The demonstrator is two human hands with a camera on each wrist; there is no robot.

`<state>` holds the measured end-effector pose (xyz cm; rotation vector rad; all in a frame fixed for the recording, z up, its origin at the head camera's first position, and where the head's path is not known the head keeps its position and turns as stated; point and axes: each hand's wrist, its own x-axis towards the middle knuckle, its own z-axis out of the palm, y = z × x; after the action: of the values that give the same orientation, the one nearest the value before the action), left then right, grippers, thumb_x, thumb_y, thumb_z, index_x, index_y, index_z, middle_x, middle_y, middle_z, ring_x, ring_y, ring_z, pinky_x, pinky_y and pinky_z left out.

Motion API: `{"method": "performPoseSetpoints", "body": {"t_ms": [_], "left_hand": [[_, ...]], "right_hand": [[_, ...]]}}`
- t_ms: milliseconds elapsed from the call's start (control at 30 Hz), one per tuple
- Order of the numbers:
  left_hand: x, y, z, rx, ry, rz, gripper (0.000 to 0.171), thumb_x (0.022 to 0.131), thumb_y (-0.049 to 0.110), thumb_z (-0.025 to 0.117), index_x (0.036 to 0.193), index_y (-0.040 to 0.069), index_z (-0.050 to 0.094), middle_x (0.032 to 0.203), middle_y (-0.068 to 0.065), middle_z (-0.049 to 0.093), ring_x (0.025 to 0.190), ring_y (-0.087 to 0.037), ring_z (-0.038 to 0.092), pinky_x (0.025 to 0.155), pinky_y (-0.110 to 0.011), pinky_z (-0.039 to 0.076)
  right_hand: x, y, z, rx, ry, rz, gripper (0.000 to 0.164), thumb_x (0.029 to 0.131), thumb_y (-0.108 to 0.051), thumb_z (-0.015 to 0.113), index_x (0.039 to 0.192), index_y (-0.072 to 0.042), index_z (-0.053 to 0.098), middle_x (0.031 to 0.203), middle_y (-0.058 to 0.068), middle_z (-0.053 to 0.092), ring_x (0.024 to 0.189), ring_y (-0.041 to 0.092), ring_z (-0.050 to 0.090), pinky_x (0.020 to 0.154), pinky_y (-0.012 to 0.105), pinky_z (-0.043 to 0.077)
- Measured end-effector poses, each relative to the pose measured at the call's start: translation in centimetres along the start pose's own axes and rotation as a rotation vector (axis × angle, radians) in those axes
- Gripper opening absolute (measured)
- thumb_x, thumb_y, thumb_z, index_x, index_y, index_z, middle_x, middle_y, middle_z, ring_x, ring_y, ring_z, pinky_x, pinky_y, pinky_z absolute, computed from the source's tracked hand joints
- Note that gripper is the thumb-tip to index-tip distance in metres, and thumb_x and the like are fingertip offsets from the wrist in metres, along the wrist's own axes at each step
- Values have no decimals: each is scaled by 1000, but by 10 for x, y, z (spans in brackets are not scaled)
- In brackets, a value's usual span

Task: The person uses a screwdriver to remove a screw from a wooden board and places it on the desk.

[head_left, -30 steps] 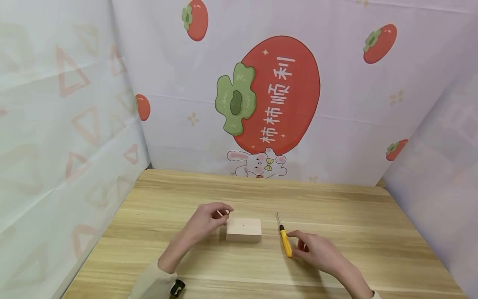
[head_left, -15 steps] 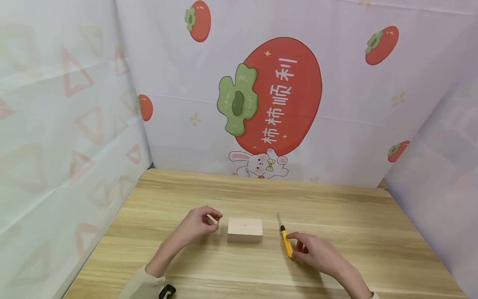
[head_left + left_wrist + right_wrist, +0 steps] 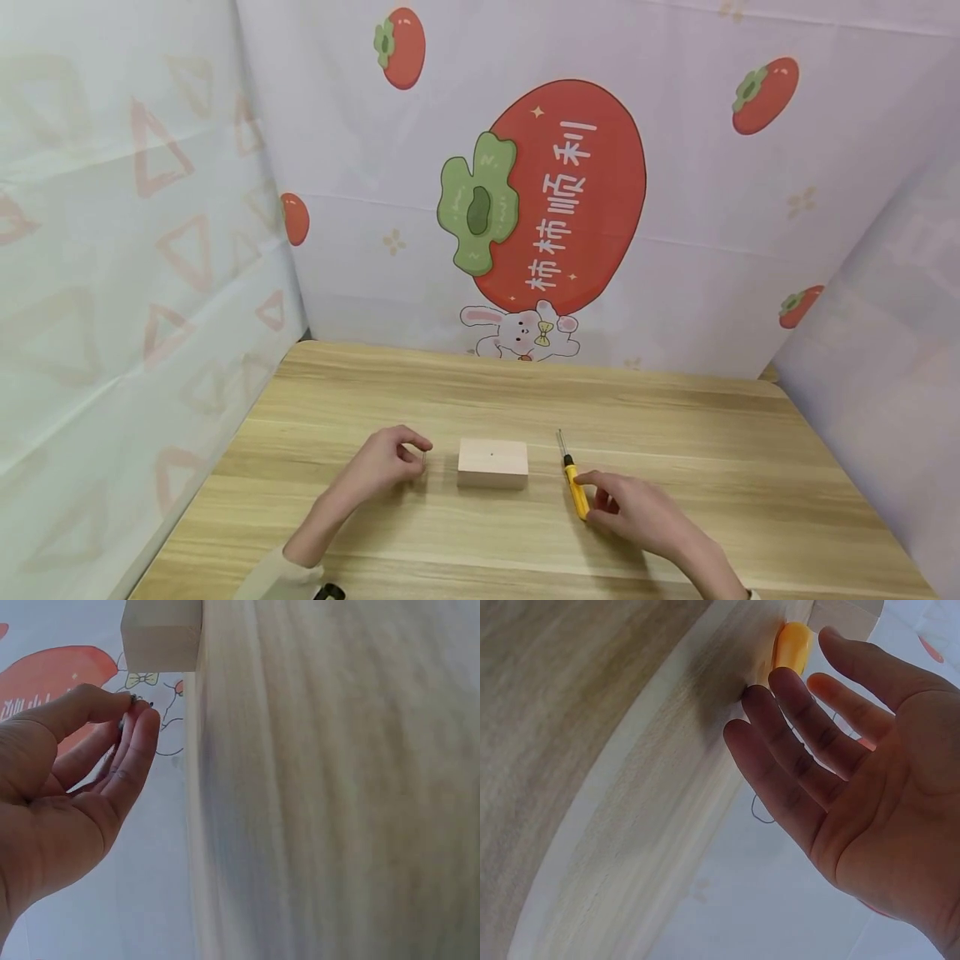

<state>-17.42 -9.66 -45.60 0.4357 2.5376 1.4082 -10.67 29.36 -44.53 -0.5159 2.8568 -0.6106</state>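
In the head view my left hand (image 3: 384, 460) is left of a pale wooden block (image 3: 492, 464), apart from it. Thumb and fingertips pinch a small, thin screw (image 3: 424, 457), mostly hidden by the fingers in the left wrist view. One small dark hole marks the block's top. To the right lies a screwdriver (image 3: 577, 493) with a yellow handle and black collar, its metal tip towards the back wall. My right hand (image 3: 637, 510) rests beside the handle, index fingertip at it, fingers loosely extended. Nothing is gripped in that palm in the right wrist view.
The objects lie on a wood-grain table (image 3: 675, 433). A white printed cloth (image 3: 360, 275) with persimmon pictures hangs behind it. More cloth (image 3: 75, 333) closes the left side, and another hanging (image 3: 900, 333) stands on the right.
My left hand has moved left, away from the block's edge, with the screw still pinched. The right hand, block and screwdriver stay essentially in place, while the view shifts slightly.
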Motion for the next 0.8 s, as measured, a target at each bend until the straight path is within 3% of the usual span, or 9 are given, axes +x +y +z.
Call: {"method": "performPoseSetpoints", "body": {"t_ms": [233, 467, 800], "left_hand": [[-1, 3, 3, 62, -67, -54, 28, 74, -3, 69, 102, -2, 71, 102, -11, 67, 73, -15, 54, 60, -25, 45], [-1, 4, 8, 173, -50, -61, 23, 72, -6, 74, 95, 1, 72, 102, -10, 68, 78, -17, 51, 63, -26, 44], [-1, 3, 8, 254, -49, 35, 18, 75, -6, 73, 92, 0, 75, 92, -7, 65, 81, -15, 56, 69, -28, 49]], "right_hand": [[1, -1, 1, -3, -17, 7, 40, 88, -27, 74, 126, -21, 66, 80, -15, 55, 68, -1, 47, 58, 20, 39], [2, -2, 3, 3, -34, -3, 42, 88, -29, 74, 128, -20, 65, 82, -17, 55, 69, -2, 47, 60, 21, 39], [2, -3, 5, -10, -18, -3, 42, 87, -29, 75, 127, -21, 66, 80, -18, 55, 68, -2, 46, 59, 21, 39]]}}
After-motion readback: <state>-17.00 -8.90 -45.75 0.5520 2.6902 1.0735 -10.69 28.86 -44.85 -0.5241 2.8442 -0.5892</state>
